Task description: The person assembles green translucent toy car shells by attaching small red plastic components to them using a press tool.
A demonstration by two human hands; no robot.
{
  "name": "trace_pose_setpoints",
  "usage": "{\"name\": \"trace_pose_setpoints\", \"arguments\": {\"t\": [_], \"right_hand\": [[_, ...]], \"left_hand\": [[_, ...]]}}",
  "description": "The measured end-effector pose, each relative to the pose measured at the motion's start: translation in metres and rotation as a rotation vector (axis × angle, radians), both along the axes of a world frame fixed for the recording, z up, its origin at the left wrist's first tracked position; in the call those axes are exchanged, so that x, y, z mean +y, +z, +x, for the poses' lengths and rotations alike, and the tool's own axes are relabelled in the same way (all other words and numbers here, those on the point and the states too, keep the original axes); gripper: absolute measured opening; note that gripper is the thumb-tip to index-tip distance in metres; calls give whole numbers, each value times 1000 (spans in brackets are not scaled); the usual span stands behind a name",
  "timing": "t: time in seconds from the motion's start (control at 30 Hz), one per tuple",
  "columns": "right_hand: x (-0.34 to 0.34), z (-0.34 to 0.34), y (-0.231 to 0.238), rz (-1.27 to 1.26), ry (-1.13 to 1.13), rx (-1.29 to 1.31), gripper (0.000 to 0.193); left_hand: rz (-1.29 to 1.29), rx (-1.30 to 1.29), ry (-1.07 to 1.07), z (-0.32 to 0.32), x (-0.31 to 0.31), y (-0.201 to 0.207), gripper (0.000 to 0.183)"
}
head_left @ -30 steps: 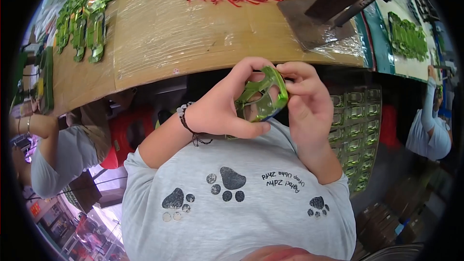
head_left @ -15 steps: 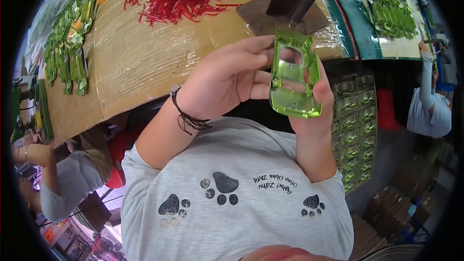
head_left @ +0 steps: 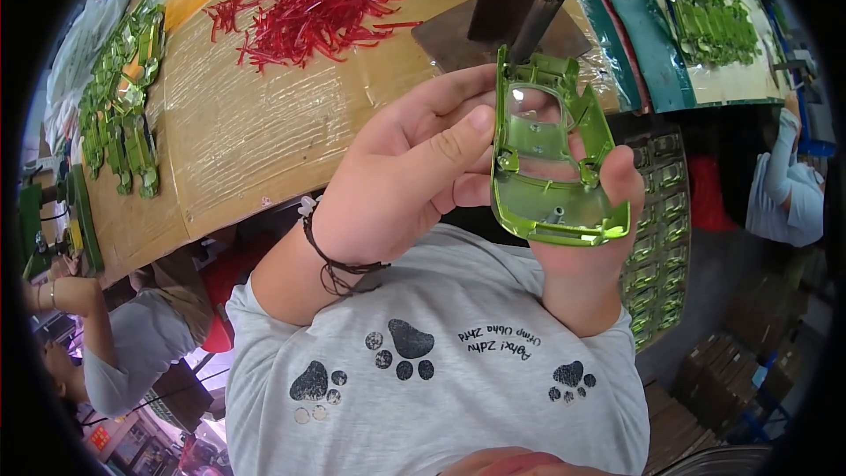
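Note:
A translucent green toy car body shell (head_left: 546, 185) is held in front of my chest, with its hollow inner side and screw posts facing up. My left hand (head_left: 414, 163) grips its left edge, the thumb lying along the rim and the fingers behind. From the right and underneath, my right hand (head_left: 577, 264) supports it, with the thumb near the right side. The shell hides most of that hand's fingers. The shell's far end is close in view to a dark upright tool (head_left: 546, 9) beyond it.
Thin red plastic strips (head_left: 313, 13) lie piled on the brown covered table (head_left: 238, 115). Green shells (head_left: 123, 115) sit at the left, more green parts (head_left: 712, 26) at the far right. A tray of green parts (head_left: 656, 247) is below the table's right. Co-workers sit on both sides.
Both hands have brought the shell closer to me and slightly right, so it looks larger and a little turned. My left thumb has shifted along its edge.

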State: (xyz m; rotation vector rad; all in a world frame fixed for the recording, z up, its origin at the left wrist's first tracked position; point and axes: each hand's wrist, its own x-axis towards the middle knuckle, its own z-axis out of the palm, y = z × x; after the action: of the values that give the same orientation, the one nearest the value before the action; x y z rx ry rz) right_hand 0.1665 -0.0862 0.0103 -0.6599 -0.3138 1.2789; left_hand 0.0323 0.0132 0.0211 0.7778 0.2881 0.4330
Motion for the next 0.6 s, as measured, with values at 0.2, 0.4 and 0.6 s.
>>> {"name": "trace_pose_setpoints", "arguments": {"t": [0.2,0.4,0.6], "right_hand": [[7,0,-5,95,53,43,75],[15,2,-17,112,125,47,78],[15,0,-13,129,170,63,77]], "left_hand": [[-117,-7,7,-1,5,4,58],[-69,28,76,-7,7,0,60],[-33,50,93,-8,0,7,62]]}}
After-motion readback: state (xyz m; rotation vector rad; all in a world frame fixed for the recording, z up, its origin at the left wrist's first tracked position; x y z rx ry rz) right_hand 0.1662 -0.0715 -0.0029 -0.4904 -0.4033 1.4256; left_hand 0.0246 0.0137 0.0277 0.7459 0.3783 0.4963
